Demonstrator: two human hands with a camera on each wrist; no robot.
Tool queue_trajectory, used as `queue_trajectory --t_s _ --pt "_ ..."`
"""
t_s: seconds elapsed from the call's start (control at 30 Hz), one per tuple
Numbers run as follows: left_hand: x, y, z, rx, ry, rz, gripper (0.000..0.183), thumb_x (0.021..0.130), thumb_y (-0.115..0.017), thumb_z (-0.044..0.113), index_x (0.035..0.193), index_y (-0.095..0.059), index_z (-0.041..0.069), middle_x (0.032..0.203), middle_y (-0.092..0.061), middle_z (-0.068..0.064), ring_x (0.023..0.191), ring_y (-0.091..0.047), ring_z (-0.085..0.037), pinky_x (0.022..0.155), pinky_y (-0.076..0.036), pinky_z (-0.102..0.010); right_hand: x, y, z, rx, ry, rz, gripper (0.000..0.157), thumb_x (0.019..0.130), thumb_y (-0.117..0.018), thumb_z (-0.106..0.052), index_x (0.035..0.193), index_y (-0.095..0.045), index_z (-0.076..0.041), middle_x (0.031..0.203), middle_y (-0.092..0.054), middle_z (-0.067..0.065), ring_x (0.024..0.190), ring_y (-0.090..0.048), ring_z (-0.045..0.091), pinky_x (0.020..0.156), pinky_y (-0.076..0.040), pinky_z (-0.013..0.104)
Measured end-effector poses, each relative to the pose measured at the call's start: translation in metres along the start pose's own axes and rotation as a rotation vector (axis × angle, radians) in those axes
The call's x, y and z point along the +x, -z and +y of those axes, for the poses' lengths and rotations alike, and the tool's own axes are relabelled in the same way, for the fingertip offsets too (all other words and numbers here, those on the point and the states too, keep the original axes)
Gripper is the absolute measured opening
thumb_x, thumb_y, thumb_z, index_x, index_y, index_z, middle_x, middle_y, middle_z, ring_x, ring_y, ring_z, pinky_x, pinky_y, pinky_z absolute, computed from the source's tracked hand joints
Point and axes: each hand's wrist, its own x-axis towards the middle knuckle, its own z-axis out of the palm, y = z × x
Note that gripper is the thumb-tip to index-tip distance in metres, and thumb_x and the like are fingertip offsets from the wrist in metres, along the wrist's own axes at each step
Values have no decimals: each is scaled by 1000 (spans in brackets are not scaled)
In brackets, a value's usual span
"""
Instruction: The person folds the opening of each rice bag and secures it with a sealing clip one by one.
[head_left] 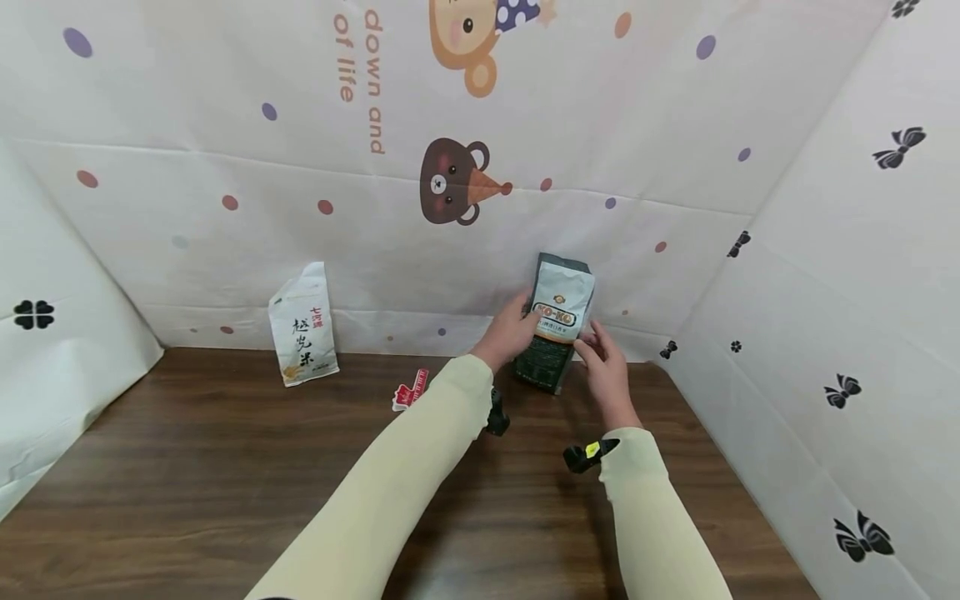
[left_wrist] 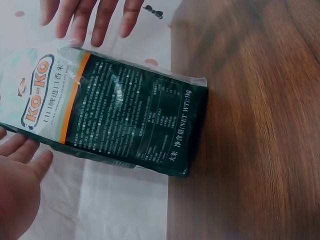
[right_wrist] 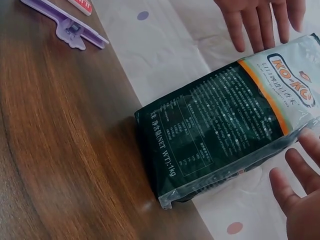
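Observation:
A green and silver KO-KO rice bag (head_left: 553, 329) stands on the wooden table, leaning back at the patterned wall. My left hand (head_left: 510, 331) is at the bag's left edge, its fingers extended along that side. On the opposite side is my right hand (head_left: 606, 372), fingers loosely spread, fingertips right at the edge. In the left wrist view the bag (left_wrist: 120, 110) shows its printed lower front between both hands. The right wrist view shows the same bag (right_wrist: 215, 125), with the fingers of the left hand (right_wrist: 265, 20) straight beside it and the right hand (right_wrist: 302, 200) relaxed.
A white rice bag (head_left: 303, 325) leans at the wall on the left. A small red and white clip (head_left: 410, 391) lies on the table (head_left: 225, 467) beside my left sleeve. The right wrist view also shows a purple clip (right_wrist: 70, 26). A patterned side wall (head_left: 832, 350) stands at right.

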Motion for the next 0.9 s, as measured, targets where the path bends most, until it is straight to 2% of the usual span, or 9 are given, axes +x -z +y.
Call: queue_trajectory --t_s 0.07,0.2,0.43,0.67,0.8,0.9 --pt "1 1 -1 -10 -16 30 52 104 -40 28 154 -27 20 149 -43 -7 137 -42 -25 108 -40 -45 4 0 7 -7 13 13 61 101 -51 -33 154 -25 -18 142 -45 15 133 -42 26 110 -37 49" --pt "0 4 -4 -9 -37 77 48 104 -42 26 151 -33 17 141 -50 -8 130 -48 -24 104 -44 -43 3 -2 5 -18 29 28 57 101 -50 -36 152 -31 -19 131 -48 13 122 -45 23 108 -38 49" --pt "-5 4 -2 11 -46 99 45 102 -49 26 145 -44 15 132 -56 -7 122 -53 -22 99 -47 -42 5 -2 -8 -20 10 99 52 99 -51 -40 145 -43 -17 124 -51 4 117 -49 13 103 -42 36" --pt "-6 7 3 12 -16 146 30 100 -53 29 126 -60 15 123 -61 -4 114 -57 -19 94 -50 -41 12 -2 -22 2 -38 171 36 96 -59 -35 122 -56 -9 97 -58 -5 90 -59 11 87 -49 29" --pt "-5 11 5 30 -16 162 25 100 -55 28 117 -65 14 117 -64 -3 108 -58 -17 92 -51 -38 13 -3 -26 52 -61 187 27 93 -65 -32 108 -59 -10 91 -63 -7 88 -62 13 87 -51 30" --pt "-5 14 7 44 -18 164 22 100 -55 28 112 -68 15 111 -66 -2 101 -59 -16 88 -52 -37 14 -4 -29 101 -80 172 23 91 -67 -30 104 -60 -12 93 -64 -6 91 -63 14 88 -51 30"
